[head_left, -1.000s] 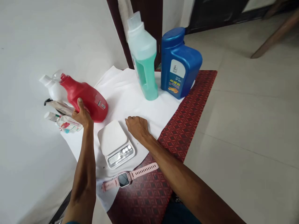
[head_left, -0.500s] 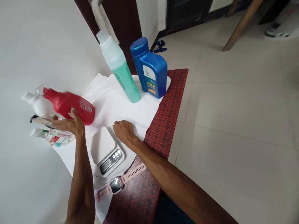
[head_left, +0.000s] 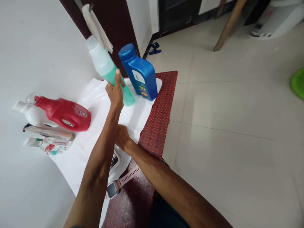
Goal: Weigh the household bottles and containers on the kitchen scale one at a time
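My left hand (head_left: 115, 91) is closed around the middle of a tall translucent bottle (head_left: 102, 61) half full of green liquid, its thumb pointing up along the side. The bottle stands on a white cloth (head_left: 84, 95), next to a blue bottle (head_left: 140, 72). Lower down, my right hand (head_left: 122, 136) rests on the cloth, loosely curled. My left forearm hides its fingertips and most of a white kitchen scale (head_left: 115, 161). A pink-strapped watch (head_left: 112, 190) lies in front of the scale.
At left stand a red jug-like bottle (head_left: 65, 114), a white bottle (head_left: 35, 114), a slim beige bottle (head_left: 51, 131) and a clear bottle (head_left: 53, 144), close to the wall. The red-patterned table edge (head_left: 163, 110) drops to a tiled floor. A towel (head_left: 96, 27) hangs behind.
My left hand has moved right, from above the beige bottle to the green-liquid bottle, and gripped it. My right hand stays beside the scale. The whole view has shifted slightly.
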Tool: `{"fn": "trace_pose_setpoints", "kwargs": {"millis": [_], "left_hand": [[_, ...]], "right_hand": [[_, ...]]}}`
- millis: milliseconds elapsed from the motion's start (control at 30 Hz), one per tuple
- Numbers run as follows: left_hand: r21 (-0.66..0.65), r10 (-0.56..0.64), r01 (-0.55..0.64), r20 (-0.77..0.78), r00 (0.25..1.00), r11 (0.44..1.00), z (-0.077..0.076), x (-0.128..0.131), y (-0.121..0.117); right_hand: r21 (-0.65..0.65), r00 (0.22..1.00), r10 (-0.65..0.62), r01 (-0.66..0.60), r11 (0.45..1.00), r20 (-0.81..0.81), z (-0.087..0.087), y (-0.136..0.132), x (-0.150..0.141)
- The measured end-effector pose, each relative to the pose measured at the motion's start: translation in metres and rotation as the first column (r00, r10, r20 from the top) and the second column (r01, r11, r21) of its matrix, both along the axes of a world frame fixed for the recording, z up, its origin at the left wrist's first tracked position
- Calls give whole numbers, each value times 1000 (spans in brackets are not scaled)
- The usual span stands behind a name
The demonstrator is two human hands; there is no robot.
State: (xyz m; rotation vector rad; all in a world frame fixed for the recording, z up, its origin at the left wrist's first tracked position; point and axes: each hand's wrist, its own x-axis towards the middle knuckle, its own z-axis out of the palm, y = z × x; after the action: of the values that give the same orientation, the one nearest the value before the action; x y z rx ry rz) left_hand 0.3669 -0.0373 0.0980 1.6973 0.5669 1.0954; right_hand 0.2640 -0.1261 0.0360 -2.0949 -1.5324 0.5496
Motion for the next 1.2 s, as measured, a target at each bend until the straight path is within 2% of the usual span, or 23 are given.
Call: {"fn": "trace_pose_setpoints", "kwargs": {"millis": [100,233,400,500,600,700,800,867,967,1200], "left_hand": [[14,132,-132,-9,991,991,3,-3,7],[19,291,-293,88,953,956,7,-28,28],[23,356,-364,169,919,931,17,-69,38],[68,376,-392,172,911,918,31,-99,32],[100,359,-388,221,907,916,51,-138,19],[76,338,-371,278,899,925,71,-184,0],[44,339,-362,262,904,931,82,-230,-24],[25,355,-373,257,899,927,81,-255,-39],[-26,393,-398,233,889,917,72,-282,-57],[-98,435,-424,213,875,900,50,-311,-68]], "right_hand": [[77,1000,26,-25,997,-8,-4,3,-1],[86,1000,-3,4,996,-3,-12,10,-6],[62,999,-37,36,997,19,-17,11,-10],[50,999,-31,29,998,37,-18,12,-10],[42,999,-27,25,999,45,-19,12,-10],[32,998,-22,21,999,51,-17,12,-9],[9,998,-16,15,1000,62,-14,11,-9],[-12,997,-15,16,1000,73,-11,11,-9],[-34,995,-17,20,999,97,-9,10,-11],[-15,985,-59,62,998,159,-13,6,-15]]}}
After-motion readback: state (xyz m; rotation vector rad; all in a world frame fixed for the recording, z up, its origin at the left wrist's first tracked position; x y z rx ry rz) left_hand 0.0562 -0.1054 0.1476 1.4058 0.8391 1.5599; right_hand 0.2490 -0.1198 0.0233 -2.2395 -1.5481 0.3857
